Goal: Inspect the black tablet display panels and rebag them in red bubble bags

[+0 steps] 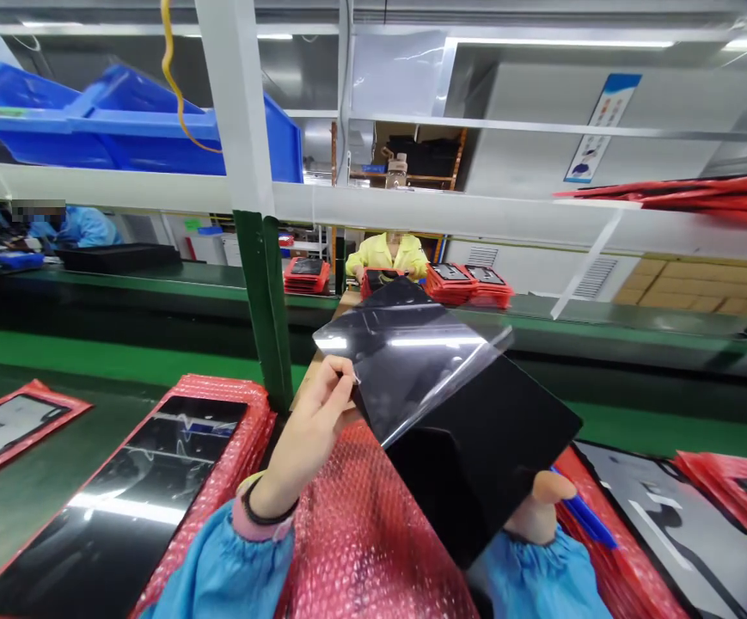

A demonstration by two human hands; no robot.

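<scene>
A black glass screen panel (495, 430) is held tilted in the air by my right hand (537, 507), thumb on its lower right edge and the other fingers hidden behind it. My left hand (325, 400) pinches a corner of a clear protective film (412, 361). That film lies over the panel's upper left part, and its right edge is lifted and curled. Below the panel is red bubble wrap (360, 524). Something blue and slim, perhaps a pen (585, 520), shows beside my right thumb.
Left, another glossy black panel (121, 499) rests on stacked red bubble bags (254, 413). Grey-backed panels (676, 524) lie at the right. A green-and-white post (260, 301) stands ahead, with blue bins (115, 129) on the shelf. A person in yellow (386, 254) works opposite.
</scene>
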